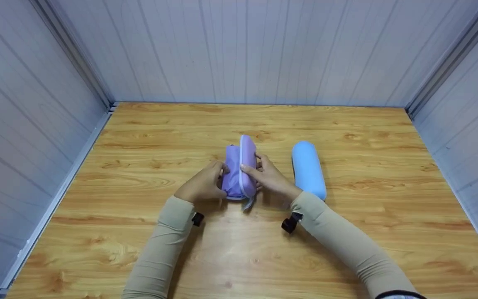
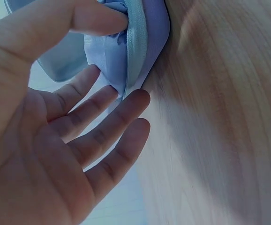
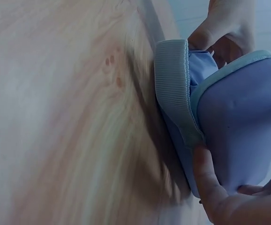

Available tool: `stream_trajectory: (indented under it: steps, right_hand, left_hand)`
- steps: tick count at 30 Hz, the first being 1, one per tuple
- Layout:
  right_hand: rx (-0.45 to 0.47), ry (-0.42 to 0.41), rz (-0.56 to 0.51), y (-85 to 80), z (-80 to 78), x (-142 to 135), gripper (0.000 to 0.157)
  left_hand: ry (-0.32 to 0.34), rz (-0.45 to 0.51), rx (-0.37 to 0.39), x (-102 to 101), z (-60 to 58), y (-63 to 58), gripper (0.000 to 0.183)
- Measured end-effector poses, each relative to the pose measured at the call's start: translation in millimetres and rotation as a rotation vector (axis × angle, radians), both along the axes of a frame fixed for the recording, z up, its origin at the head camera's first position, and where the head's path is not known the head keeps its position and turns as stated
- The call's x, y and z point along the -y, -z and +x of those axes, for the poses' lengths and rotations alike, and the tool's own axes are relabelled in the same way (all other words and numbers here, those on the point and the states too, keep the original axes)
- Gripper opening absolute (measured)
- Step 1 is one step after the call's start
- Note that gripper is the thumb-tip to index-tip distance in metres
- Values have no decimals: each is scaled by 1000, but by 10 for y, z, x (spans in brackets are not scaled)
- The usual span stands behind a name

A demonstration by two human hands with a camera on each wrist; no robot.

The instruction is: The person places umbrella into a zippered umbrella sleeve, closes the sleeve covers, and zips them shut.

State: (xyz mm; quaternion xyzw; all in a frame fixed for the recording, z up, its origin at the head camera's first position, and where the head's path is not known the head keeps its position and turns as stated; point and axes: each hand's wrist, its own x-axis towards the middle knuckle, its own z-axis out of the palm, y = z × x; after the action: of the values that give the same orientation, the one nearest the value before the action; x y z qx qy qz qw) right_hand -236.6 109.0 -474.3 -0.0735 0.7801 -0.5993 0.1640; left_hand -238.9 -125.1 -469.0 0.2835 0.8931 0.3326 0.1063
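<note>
A purple zip case (image 1: 248, 151) stands unzipped in the middle of the table, its lid raised on the right and soft purple fabric (image 1: 232, 166) showing inside. My right hand (image 1: 274, 178) grips the raised lid, thumb on its pale zip edge and fingers against its outer side. At the case's left side is my left hand (image 1: 203, 182), fingertips touching the fabric and thumb by the near corner. In the left wrist view its fingers (image 2: 119, 136) are spread and relaxed. A pale ribbed strip (image 3: 173, 75) runs along the opening in the right wrist view.
A rounded blue case (image 1: 309, 170) lies to the right of the purple one, close to my right wrist. Pale panel walls (image 1: 239, 50) enclose the wooden table (image 1: 139, 137) at the back and both sides. Black wrist cameras (image 1: 291, 223) hang below my sleeves.
</note>
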Motion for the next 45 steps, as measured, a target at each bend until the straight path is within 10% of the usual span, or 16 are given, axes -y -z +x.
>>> stream_trajectory:
  steps: [9, 31, 40, 45]
  right_hand:
    - [-125, -82, 238, 102, 19, 40, 100]
    - [-142, -60, 294, 153, 44, 80, 104]
    - [-160, -67, 339, 176, 66, 114, 105]
    - [-154, -64, 355, 158, 69, 105, 105]
  left_hand:
    - [-5, 30, 6, 8, 1, 15, 78]
    - [75, 117, 63, 98, -94, 82, 84]
    - [150, 163, 246, 136, -153, 71, 90]
    - [29, 165, 348, 60, -263, 5, 70]
